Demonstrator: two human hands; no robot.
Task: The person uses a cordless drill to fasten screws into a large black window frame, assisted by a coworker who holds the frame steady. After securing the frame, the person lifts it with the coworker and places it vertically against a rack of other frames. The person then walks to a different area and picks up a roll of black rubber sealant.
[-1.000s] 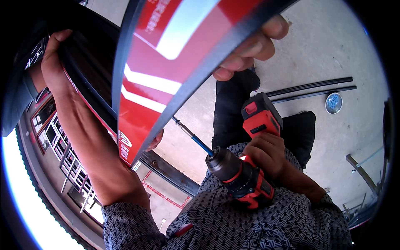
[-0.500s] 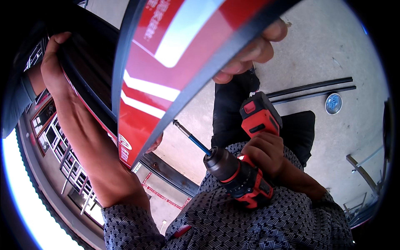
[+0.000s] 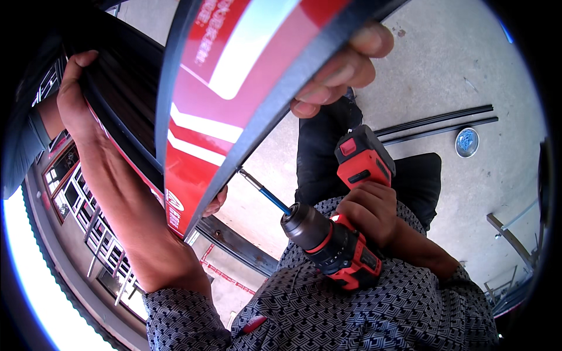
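My right hand (image 3: 369, 213) is wrapped around the grip of a red and black cordless drill (image 3: 336, 243). A long bit (image 3: 260, 190) with a blue sleeve points from its chuck up and left. The bit's tip lies at the dark edge of a red and white panel (image 3: 205, 140); whether it touches, I cannot tell. My left arm reaches up along the left side, and my left hand (image 3: 73, 96) grips the rim of a black, ribbed part (image 3: 126, 88) beside the panel. Its thumb shows on top; most fingers are hidden.
Another person's fingers (image 3: 345, 70) hold the panel's right edge, and more fingertips (image 3: 218, 202) show under its lower end. A sleeved arm (image 3: 32, 140) comes in at far left. Two dark bars (image 3: 439, 124) and a bowl of small blue pieces (image 3: 467, 142) sit on the floor.
The panel and the fingers on its edge have shifted slightly left. My drill has moved a little left and up with it. My left hand keeps its grip.
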